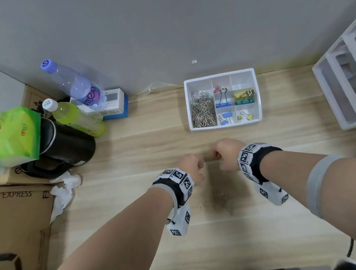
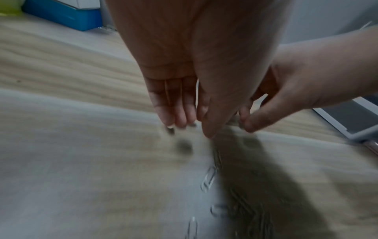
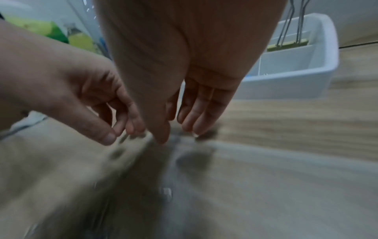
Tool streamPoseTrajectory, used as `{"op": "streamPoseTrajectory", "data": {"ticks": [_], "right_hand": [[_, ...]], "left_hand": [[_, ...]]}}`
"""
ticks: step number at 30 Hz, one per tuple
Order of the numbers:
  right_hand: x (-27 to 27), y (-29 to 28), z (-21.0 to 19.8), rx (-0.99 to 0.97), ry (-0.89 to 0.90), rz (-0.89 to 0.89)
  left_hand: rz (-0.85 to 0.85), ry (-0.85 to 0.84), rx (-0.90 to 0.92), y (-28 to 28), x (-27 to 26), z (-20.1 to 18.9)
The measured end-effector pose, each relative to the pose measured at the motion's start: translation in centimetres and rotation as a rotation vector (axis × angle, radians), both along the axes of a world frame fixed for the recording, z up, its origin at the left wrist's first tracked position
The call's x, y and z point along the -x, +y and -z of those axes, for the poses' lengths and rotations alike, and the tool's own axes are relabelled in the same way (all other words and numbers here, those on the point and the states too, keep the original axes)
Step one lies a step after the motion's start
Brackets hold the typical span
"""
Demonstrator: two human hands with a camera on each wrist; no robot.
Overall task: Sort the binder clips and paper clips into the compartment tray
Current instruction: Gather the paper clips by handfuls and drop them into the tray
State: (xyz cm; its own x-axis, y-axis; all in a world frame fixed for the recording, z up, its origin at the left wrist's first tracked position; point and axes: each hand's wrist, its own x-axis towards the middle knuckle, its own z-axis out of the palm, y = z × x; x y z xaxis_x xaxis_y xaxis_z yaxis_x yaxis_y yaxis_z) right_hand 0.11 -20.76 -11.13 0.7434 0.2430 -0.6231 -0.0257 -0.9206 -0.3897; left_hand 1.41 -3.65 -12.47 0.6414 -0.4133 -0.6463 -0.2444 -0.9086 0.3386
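Note:
A white compartment tray [image 1: 219, 76] stands at the back of the wooden desk. Its long left compartment holds a heap of paper clips [image 1: 203, 111]; the other compartments hold coloured binder clips [image 1: 223, 103]. Several loose paper clips [image 1: 219, 197] lie on the desk in front of me, blurred in the left wrist view [image 2: 208, 179]. My left hand [image 1: 194, 167] and right hand [image 1: 223, 154] hang side by side just beyond them, almost touching. The fingers [image 2: 180, 111] of the left hand [image 2: 190, 129] point straight down at the wood. The right hand [image 3: 178, 135] does the same near the tray [image 3: 286, 87]. Neither visibly grips anything.
On the left stand a black kettle [image 1: 63, 141], two bottles [image 1: 74, 85], a green tissue pack [image 1: 15, 132], a blue and white box [image 1: 114, 108], crumpled tissue [image 1: 65, 189] and a cardboard box [image 1: 14, 228]. A white drawer unit [image 1: 347, 79] stands at the right.

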Motion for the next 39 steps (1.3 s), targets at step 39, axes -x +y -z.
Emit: {"op": "streamPoseTrajectory", "data": {"ticks": [39], "right_hand": [[9.5,2.8,3.5,-0.128,-0.080,-0.047]], "left_hand": [[-0.245,-0.015,0.134,0.2,9.8,1.9]]}}
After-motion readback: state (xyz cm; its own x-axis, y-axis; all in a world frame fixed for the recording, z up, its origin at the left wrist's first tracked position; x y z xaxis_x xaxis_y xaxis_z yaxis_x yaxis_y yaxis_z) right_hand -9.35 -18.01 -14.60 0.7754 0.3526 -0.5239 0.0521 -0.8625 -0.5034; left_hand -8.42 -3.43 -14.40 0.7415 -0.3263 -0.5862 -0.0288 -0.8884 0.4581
